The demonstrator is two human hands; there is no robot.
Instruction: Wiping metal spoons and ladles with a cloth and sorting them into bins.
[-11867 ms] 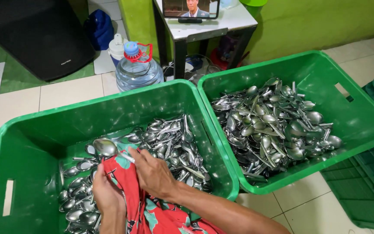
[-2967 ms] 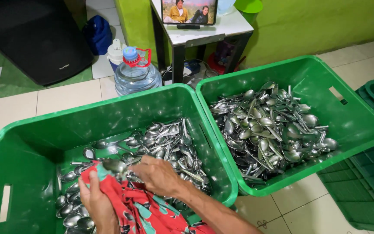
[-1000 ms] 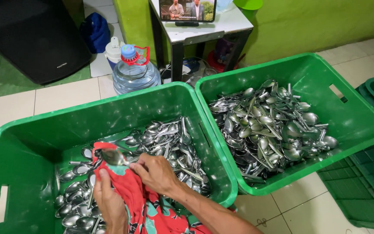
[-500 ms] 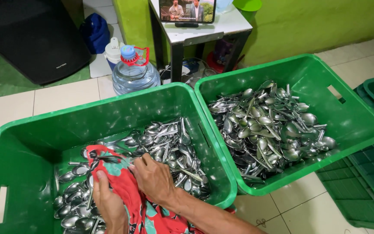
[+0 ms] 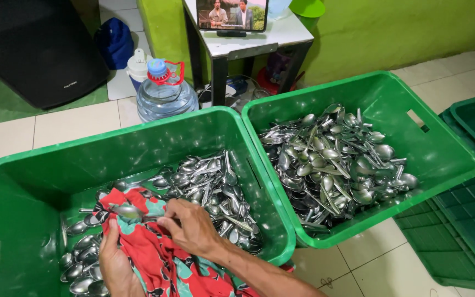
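Tiled floor, two green crates of spoons. Over the left crate (image 5: 138, 144), left hand (image 5: 115, 263) gripped the red cloth (image 5: 155, 250) under a spoon (image 5: 129, 211); right hand (image 5: 193, 228) pinched its handle. Looked mid-wipe; next probably needs it dropped in the right crate (image 5: 441, 144).

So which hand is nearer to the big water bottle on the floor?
Left. The left hand sits under the red cloth in the near crate, more directly below the water bottle; the right hand is further right, pinching a spoon.
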